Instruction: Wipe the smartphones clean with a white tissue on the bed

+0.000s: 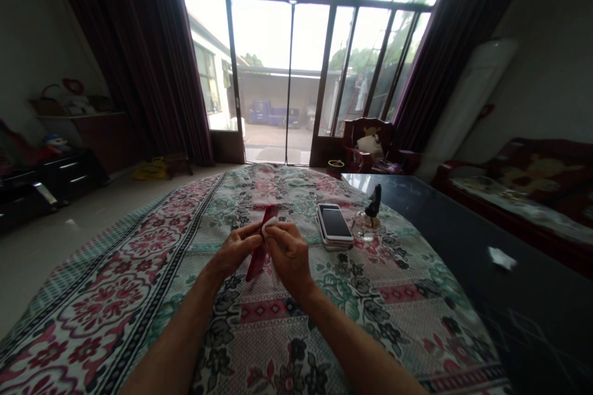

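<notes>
My left hand [235,252] is closed around the left edge of a thin, flat, glossy red slab [254,265], about phone-sized and tilted, seen nearly edge-on. Pinched in the fingers of my right hand [291,253] is a small white tissue or cloth [269,223], which rests against the red slab's upper part. My fingers hide the slab's middle. To the right of my right hand lies a short stack of phones [335,223], the top one white-framed with a dark screen. Beside it stands a clear bottle [367,226] with a black spray-type top [373,200].
A patterned cloth [194,315] covers the round table under my hands. At right, a dark glossy table [445,228] carries a crumpled white piece [501,258]. Beyond are a wooden chair [368,142], a wooden sofa [523,173] and glass doors [278,105].
</notes>
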A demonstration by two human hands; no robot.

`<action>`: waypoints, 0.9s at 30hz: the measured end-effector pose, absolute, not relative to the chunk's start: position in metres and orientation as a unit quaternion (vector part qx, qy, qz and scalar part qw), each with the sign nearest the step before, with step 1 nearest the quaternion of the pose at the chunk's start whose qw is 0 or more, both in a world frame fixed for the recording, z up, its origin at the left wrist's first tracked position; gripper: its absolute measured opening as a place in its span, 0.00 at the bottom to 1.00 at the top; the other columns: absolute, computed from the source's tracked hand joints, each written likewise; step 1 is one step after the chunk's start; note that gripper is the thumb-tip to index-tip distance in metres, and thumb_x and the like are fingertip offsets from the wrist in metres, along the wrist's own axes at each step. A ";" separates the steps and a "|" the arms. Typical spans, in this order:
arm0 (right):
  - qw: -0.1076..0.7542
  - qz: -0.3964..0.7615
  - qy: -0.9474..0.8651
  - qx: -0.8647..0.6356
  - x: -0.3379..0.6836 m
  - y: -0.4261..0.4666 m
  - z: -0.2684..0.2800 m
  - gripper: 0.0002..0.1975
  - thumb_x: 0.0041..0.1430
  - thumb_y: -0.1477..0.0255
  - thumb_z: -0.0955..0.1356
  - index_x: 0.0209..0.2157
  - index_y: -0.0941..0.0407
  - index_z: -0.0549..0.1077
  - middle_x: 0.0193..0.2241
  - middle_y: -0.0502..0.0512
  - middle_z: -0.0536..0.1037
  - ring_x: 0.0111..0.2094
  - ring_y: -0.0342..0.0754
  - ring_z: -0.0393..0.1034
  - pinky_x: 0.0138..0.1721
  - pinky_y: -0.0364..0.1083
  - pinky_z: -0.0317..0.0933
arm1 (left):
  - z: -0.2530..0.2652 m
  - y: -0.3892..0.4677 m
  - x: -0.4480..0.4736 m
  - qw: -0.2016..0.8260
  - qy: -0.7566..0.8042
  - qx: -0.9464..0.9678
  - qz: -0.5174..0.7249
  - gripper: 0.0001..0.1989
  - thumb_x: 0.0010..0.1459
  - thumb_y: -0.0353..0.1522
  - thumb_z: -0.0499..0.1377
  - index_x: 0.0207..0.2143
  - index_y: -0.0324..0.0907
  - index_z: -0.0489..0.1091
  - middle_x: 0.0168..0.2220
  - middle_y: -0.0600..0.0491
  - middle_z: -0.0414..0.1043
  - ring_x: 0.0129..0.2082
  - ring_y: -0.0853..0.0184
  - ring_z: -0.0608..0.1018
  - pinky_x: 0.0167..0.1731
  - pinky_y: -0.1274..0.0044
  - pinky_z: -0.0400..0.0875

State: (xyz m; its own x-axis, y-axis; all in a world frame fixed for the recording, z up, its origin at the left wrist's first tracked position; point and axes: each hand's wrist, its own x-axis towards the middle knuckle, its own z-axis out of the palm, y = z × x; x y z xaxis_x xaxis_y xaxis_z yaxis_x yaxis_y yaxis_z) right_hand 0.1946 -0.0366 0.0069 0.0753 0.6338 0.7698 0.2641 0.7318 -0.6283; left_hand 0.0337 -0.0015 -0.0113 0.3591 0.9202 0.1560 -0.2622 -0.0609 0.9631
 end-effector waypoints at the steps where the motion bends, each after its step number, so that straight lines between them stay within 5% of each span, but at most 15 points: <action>1: 0.643 0.146 -0.673 -0.335 0.193 -0.037 0.004 0.08 0.60 0.76 0.67 0.37 0.53 0.79 0.37 0.55 0.78 0.41 0.47 0.74 0.44 0.46 0.68 | -0.010 -0.002 0.032 0.605 0.313 0.548 0.485 0.28 0.49 0.38 0.69 0.52 0.41 0.74 0.43 0.48 0.80 0.42 0.61 0.79 0.42 0.76 0.72; 8: 0.638 0.138 -0.662 -0.368 0.200 -0.030 0.003 0.09 0.59 0.77 0.67 0.38 0.54 0.79 0.37 0.56 0.78 0.40 0.48 0.73 0.44 0.46 0.67 | -0.003 -0.003 0.024 0.614 0.325 0.567 0.443 0.28 0.47 0.37 0.70 0.51 0.40 0.75 0.42 0.47 0.80 0.41 0.59 0.79 0.41 0.75 0.72; 15: 0.646 0.139 -0.654 -0.368 0.200 -0.030 0.013 0.08 0.59 0.75 0.67 0.38 0.54 0.79 0.37 0.56 0.78 0.41 0.48 0.73 0.44 0.46 0.67 | -0.006 0.000 0.017 0.659 0.291 0.524 0.455 0.25 0.47 0.36 0.70 0.48 0.39 0.77 0.37 0.48 0.80 0.30 0.66 0.78 0.33 0.78 0.73; 27: 0.654 0.112 -0.660 -0.353 0.188 -0.019 0.020 0.10 0.61 0.75 0.66 0.39 0.54 0.79 0.38 0.57 0.77 0.41 0.48 0.73 0.44 0.47 0.68 | -0.007 0.004 0.025 0.649 0.290 0.529 0.464 0.24 0.44 0.32 0.70 0.47 0.40 0.77 0.40 0.49 0.80 0.38 0.62 0.78 0.39 0.76 0.72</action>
